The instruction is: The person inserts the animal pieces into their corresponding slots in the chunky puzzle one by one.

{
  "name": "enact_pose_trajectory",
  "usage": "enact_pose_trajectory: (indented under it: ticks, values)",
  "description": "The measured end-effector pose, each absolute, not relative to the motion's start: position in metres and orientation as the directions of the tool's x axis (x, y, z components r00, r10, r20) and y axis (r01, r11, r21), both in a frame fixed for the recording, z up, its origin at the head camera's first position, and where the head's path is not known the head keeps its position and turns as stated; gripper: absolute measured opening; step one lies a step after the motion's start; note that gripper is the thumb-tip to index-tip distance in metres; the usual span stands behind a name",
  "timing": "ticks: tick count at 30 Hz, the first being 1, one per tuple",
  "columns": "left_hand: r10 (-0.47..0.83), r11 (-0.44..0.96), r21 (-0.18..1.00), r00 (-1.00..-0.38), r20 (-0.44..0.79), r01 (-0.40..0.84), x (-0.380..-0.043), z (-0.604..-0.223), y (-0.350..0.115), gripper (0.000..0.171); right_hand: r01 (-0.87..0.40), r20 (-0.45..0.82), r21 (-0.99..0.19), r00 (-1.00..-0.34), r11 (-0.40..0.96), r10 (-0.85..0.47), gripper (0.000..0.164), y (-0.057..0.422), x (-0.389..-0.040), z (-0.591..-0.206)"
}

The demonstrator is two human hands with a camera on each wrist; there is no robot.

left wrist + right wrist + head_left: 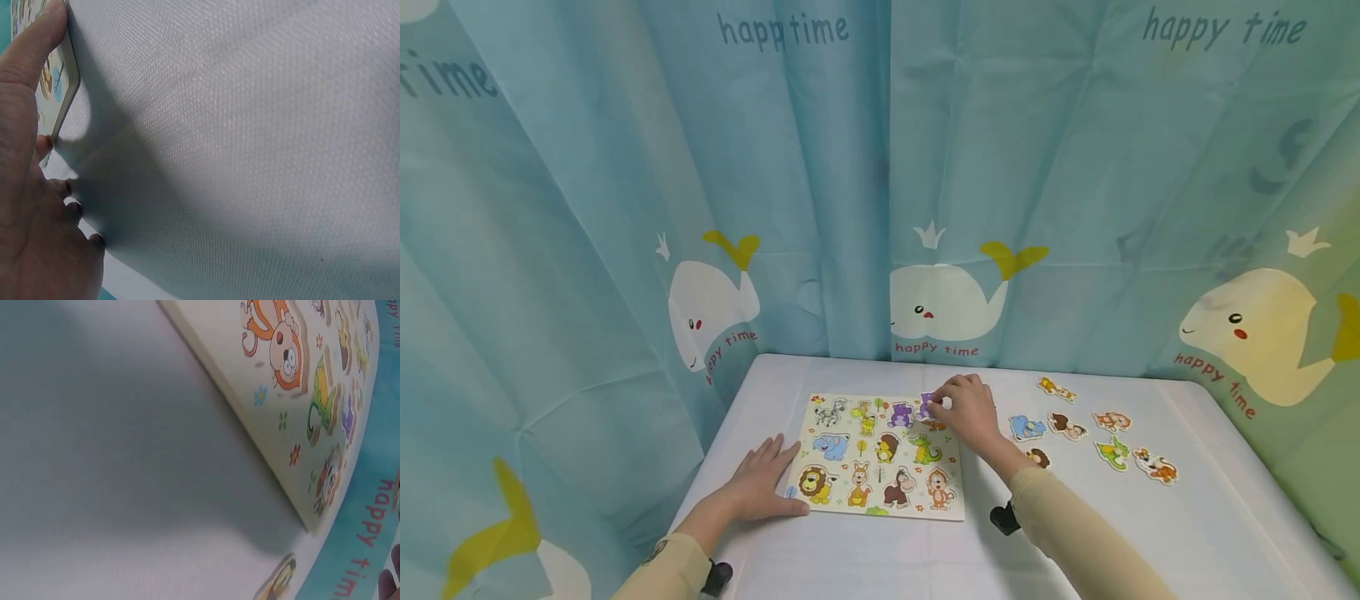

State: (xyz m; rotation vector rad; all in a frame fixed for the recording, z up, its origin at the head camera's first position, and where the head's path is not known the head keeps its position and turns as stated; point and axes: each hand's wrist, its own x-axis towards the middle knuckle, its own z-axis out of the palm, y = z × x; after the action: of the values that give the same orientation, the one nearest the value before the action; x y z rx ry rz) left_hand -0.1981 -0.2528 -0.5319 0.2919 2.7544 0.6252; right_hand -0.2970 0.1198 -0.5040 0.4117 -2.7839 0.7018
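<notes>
An animal puzzle board (842,408) lies flat on the white table. My left hand (760,482) rests at its left edge with fingers spread, the thumb (39,47) on the board's near left corner. Over the far right corner, my right hand (968,408) pinches a purple animal puzzle piece (926,406) between thumb and fingertips. Left of that piece, the board shows a purple hippo picture (901,415). A tiger picture (328,481) shows in the board's corner in the right wrist view, where only fingertips (389,584) of the right hand appear.
Several loose animal pieces lie right of the board, among them a blue elephant (1027,427), a green crocodile (1112,452), a tiger (1155,466) and a monkey (1112,421). A hedgehog piece (1038,457) lies by the right forearm. A blue curtain (850,208) hangs behind the table.
</notes>
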Motion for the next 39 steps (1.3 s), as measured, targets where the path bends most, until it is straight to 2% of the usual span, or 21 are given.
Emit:
enact_pose_trajectory:
  ticks: [19,39]
  values:
    - [0.247,0.887,0.447,-0.938,-0.244,0.118,-0.197,-0.53,-0.252,0.111,-0.285,0.235,-0.411,-0.951,0.866,-0.201,0.012,0.091,-0.312,-0.524]
    - [0.243,0.891,0.439,-0.939,-0.242,0.117,-0.196,-0.53,-0.252,0.111,-0.287,0.225,-0.397,-0.951,0.872,-0.211,0.012,0.074,-0.311,-0.54]
